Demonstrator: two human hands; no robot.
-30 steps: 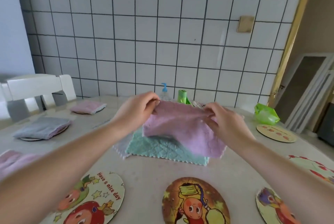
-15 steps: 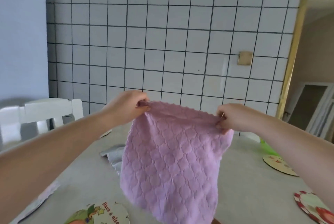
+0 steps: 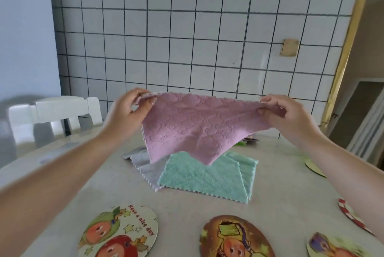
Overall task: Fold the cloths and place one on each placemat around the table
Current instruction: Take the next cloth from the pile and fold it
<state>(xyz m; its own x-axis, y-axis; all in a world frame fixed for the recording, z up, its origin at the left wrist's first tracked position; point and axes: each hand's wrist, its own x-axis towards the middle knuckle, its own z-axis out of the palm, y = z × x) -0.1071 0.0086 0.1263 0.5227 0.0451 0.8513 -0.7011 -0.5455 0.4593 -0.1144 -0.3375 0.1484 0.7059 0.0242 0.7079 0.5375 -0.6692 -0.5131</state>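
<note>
A pale, marbled table [image 3: 187,204] carries everything, and just below the held pink cloth a mint-green cloth [image 3: 205,175] lies on it, overlapping a grey-white cloth [image 3: 145,167] that sits nearer the left-hand grip. Nearer the viewer than both grips lie round cartoon placemats: one with "Have a nice day" [image 3: 118,234], a brown one [image 3: 234,238] and a third [image 3: 332,246]. Two more placemats [image 3: 351,214] [image 3: 313,166] show partly beneath the right forearm.

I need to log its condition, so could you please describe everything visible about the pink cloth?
The pink cloth is a soft, fleecy-looking square with an embossed scale pattern and scalloped edges. It is held in the air, spread out, its lower corner drooping over the mint green cloth without clearly touching it. The left hand and right hand each pinch a top corner.
</note>
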